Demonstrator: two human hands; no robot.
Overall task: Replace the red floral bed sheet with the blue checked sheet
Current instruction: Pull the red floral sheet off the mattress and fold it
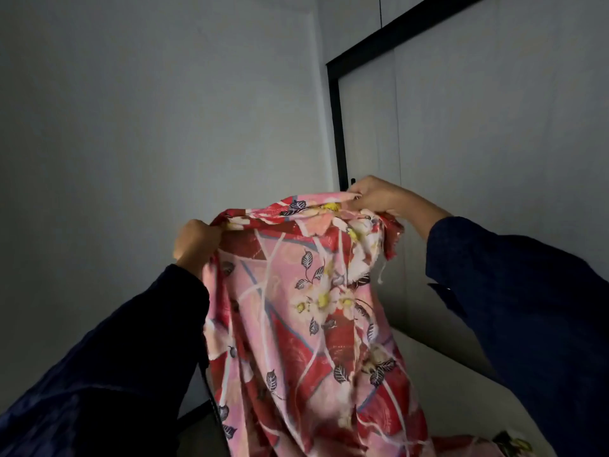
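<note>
The red floral bed sheet [306, 311] hangs in front of me, lifted high by its top edge, its lower part falling out of view at the bottom. My left hand [194, 245] grips the left end of that edge. My right hand [379, 196] pinches the right end, a little higher. Both arms wear dark blue sleeves. A further bit of red floral cloth [468, 445] lies at the bottom right. The blue checked sheet is not in view.
A plain grey wall [148, 127] fills the left and middle. To the right stands a black-framed panel or door [336, 120] with a pale surface. A pale flat surface [461, 390] lies low on the right behind the sheet.
</note>
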